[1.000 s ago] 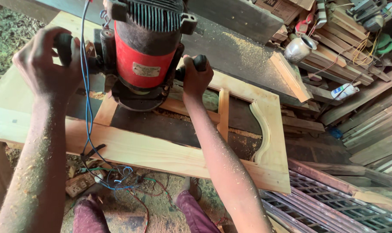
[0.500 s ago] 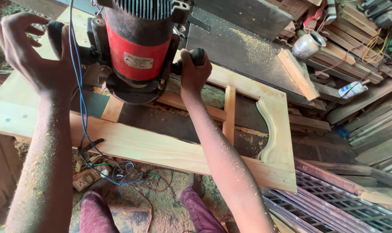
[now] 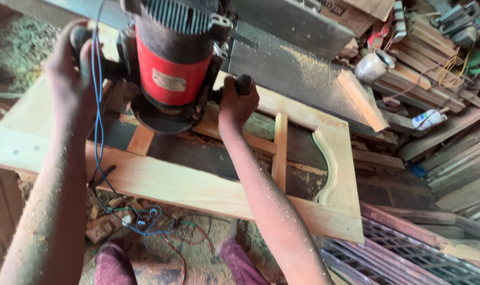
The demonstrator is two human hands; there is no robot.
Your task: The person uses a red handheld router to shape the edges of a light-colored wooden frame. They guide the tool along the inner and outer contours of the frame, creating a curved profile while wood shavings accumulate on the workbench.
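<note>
Across the middle of the scene lies a pale wooden door frame with a curved inner rail [image 3: 197, 184], resting flat on a dusty dark workbench [image 3: 298, 68]. On its far left part stands a big red and black electric router [image 3: 171, 63], its base touching the wood. Left hand [image 3: 65, 79] is wrapped tight around the router's left black knob; right hand [image 3: 237, 103] is closed around the right knob. Near the left arm hangs a thin blue power cord [image 3: 96, 132], running down to tangled wires on the sawdust floor. Far right sits a small silver metal pot [image 3: 372, 66] among stacked timber.
</note>
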